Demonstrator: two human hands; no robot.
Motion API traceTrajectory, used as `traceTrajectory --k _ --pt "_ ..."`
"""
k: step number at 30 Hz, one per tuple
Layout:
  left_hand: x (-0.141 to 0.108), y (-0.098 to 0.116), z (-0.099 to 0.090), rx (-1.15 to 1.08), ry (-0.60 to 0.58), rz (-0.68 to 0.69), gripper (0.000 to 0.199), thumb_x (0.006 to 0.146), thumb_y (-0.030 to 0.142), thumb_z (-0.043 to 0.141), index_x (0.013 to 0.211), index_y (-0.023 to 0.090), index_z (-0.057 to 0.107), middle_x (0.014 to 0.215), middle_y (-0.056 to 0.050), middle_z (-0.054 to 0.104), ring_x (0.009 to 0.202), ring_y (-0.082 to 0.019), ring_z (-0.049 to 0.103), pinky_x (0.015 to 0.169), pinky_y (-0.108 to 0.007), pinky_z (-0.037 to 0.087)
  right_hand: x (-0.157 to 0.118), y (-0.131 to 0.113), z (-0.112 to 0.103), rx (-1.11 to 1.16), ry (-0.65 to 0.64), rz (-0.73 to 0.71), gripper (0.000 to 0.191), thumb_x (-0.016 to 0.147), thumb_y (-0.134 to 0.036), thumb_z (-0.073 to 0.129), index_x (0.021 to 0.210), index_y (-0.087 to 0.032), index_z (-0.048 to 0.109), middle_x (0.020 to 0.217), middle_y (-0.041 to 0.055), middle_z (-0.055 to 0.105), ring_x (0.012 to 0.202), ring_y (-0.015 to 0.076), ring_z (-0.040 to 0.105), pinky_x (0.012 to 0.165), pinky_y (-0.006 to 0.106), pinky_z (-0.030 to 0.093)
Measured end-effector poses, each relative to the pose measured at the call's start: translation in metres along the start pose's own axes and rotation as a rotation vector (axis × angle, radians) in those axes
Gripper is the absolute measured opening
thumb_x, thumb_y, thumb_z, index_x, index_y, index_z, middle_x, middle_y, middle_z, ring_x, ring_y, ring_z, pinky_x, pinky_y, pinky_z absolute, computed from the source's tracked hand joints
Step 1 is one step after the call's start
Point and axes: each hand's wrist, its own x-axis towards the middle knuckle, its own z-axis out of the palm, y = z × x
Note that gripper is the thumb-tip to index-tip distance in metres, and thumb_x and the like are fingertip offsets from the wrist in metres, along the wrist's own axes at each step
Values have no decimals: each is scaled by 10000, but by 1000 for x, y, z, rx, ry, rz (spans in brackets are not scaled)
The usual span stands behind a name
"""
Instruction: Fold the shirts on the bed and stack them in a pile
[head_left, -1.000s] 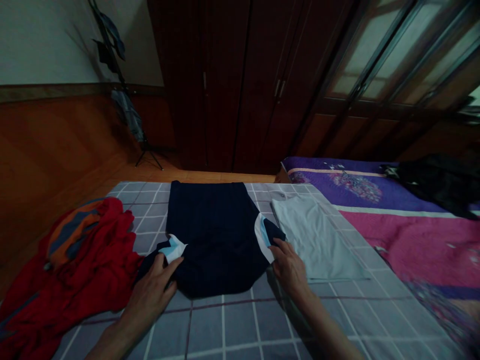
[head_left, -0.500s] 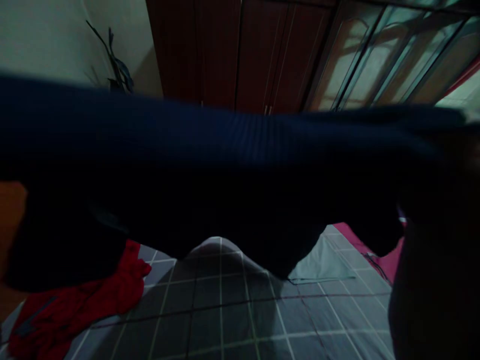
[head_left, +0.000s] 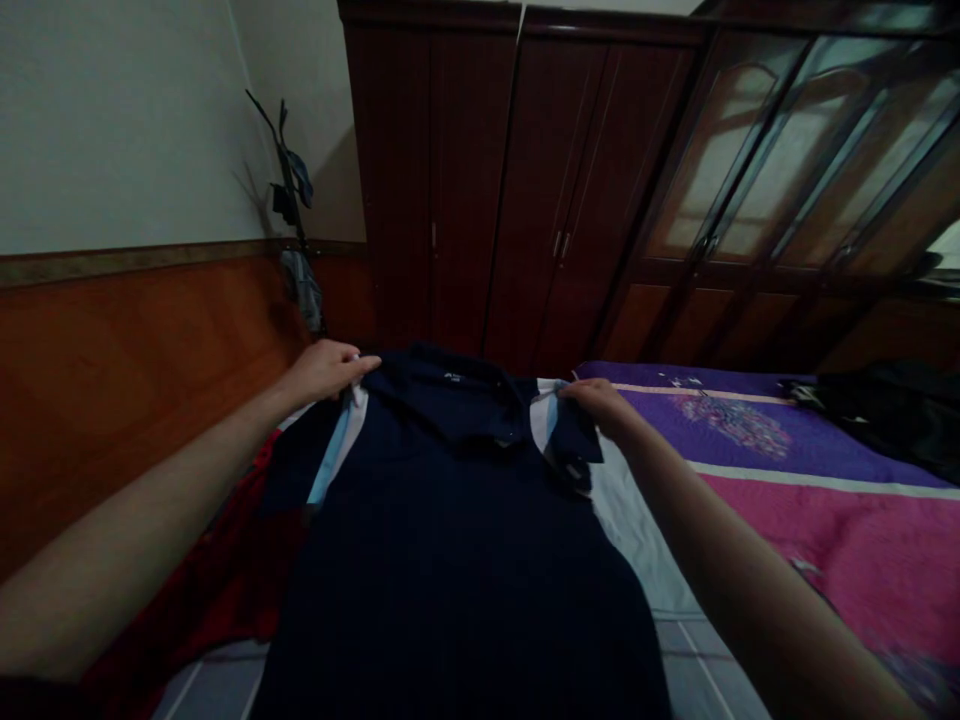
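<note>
A navy polo shirt (head_left: 465, 560) with white and light blue shoulder stripes is stretched out in front of me, its collar at the far end. My left hand (head_left: 326, 370) pinches the shirt's left shoulder between thumb and fingers. At the opposite shoulder, my right hand (head_left: 596, 400) grips the cloth beside the white stripe. The shirt's lower part runs out of view at the bottom. Under and beside its left sleeve lies a red garment (head_left: 232, 570). A pale folded cloth (head_left: 645, 550) shows past the right sleeve, partly covered.
Everything lies on a bed with a grey checked sheet (head_left: 697, 660). A purple and pink blanket (head_left: 810, 500) covers the right side, with dark clothing (head_left: 892, 415) on it. Behind stand a dark wooden wardrobe (head_left: 465, 180) and a coat stand (head_left: 292, 190) in the corner.
The dark cloth, held up high across my view before, is now lowered and spread. Both hands have come into clear view at its shoulders, and the camera view has shifted.
</note>
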Motion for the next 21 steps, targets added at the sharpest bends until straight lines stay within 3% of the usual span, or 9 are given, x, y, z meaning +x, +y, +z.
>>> traceTrajectory --k 5,7,10,11,13,15,18,19,21 --pt "4 -36 62 21 -64 113 400 805 494 467 547 190 510 448 12 517 453 -148 513 463 -227 305 19 45 59 -192 -184 -35 199 815 -266 662 950 -121 639 943 64 653 856 190 632 762 358 516" --pt "2 -27 71 19 -67 192 356 802 467 509 587 185 540 525 11 554 546 -146 538 526 -225 322 17 40 77 -204 -231 -139 304 691 -199 740 977 -134 662 1035 98 660 1002 240 608 875 373 466" --pt "4 4 79 9 -78 360 293 824 416 540 652 181 570 622 15 572 629 -140 537 589 -230 334 8 14 106 -122 -338 -343 704 508 -204 823 1176 -231 603 1254 54 581 1190 225 496 987 318 381" --pt "6 15 81 5 -79 425 276 836 391 540 664 178 575 634 15 568 635 -139 533 595 -233 338 5 4 116 -46 -387 -372 743 461 -201 835 1167 -244 607 1228 33 596 1173 220 504 974 310 389" --pt "4 33 83 -8 -19 520 215 854 320 537 704 174 589 668 8 571 658 -145 539 612 -242 358 2 -15 132 120 -457 -333 539 438 -175 821 958 -198 682 956 14 677 994 227 587 865 312 447" --pt "-7 45 84 -45 160 512 107 849 243 543 799 173 606 766 -11 597 742 -159 565 660 -252 392 4 -29 141 241 -458 -212 208 499 -144 771 663 -152 644 609 -17 601 726 198 604 694 293 474" --pt "-47 61 87 -190 428 400 91 845 199 551 925 180 591 859 -25 603 797 -160 574 687 -257 419 12 -46 138 363 -337 -69 164 639 -169 683 573 -160 533 469 -41 475 530 136 527 525 245 440" --pt "-66 67 91 -264 417 374 91 851 211 552 931 183 586 833 -17 600 760 -151 572 664 -250 422 13 -51 133 427 -288 -29 148 689 -187 645 612 -164 521 488 -36 485 517 128 518 500 238 437" --pt "-105 79 104 -435 169 374 85 860 241 559 927 197 588 758 11 593 669 -126 560 602 -229 418 12 -64 122 566 -194 31 91 773 -209 556 712 -175 498 553 -24 521 529 123 528 482 237 457"
